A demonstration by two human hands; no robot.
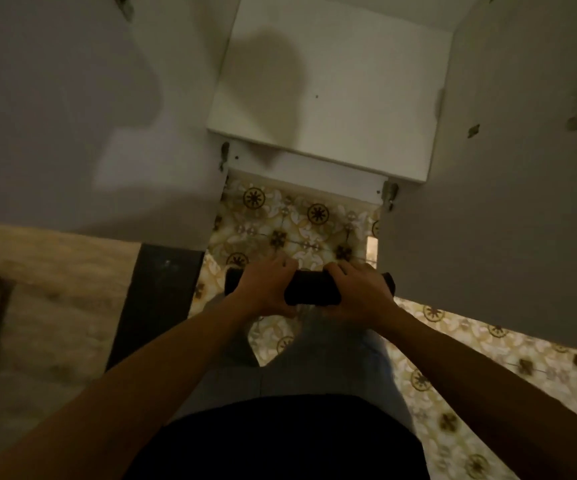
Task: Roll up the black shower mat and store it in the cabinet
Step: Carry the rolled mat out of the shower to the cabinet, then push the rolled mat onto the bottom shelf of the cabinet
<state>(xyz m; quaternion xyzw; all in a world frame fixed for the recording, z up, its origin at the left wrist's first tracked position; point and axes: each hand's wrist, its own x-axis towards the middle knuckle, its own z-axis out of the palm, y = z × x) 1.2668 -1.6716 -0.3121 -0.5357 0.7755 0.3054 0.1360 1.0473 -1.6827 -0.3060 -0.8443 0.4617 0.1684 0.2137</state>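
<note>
A patterned tile floor (290, 223) carries a beige rug (48, 306) at left, beside a dark strip (155, 299).

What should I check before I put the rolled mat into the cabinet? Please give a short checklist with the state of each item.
1. Black shower mat fully rolled: ok, it forms a tight roll.
2. Left hand grips the roll: ok.
3. Right hand grips the roll: ok.
4. Cabinet doors open: ok, left door and right door both stand wide.
5. White shelf has free space: ok, nothing lies on it.
6. Space under the shelf: cannot tell, mostly hidden.
</note>
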